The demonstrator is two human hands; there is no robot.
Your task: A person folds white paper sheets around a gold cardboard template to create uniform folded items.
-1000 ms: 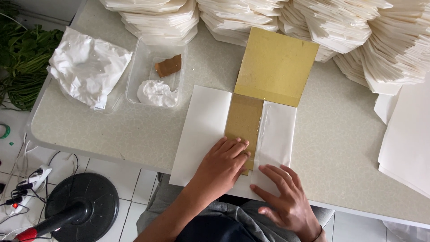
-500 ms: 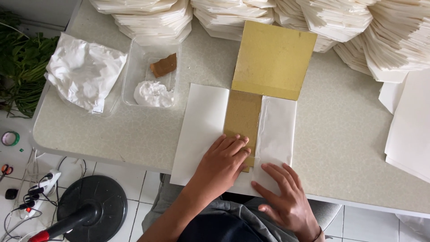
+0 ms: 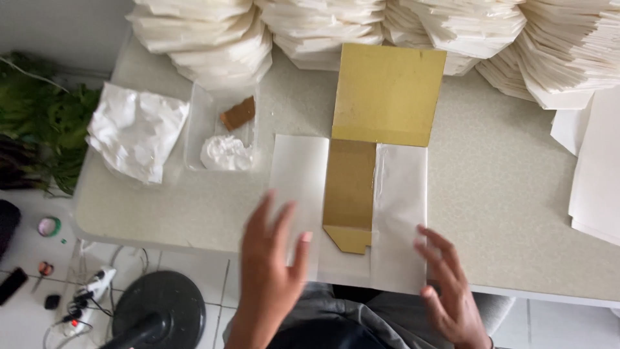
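Speckled grey table (image 3: 504, 213), white-tiled floor (image 3: 26, 310)

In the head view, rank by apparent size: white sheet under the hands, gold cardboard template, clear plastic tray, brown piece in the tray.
1. White sheet
2. Gold cardboard template
3. Clear plastic tray
4. Brown piece

The template partly covers the sheet, so that gap is unsure.

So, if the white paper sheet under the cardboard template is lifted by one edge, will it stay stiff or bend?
The white paper sheet looks thin and creased along its folds, so it would probably droop. The cardboard template resting on it seems stiffer and may slide off. Both hands are off it.
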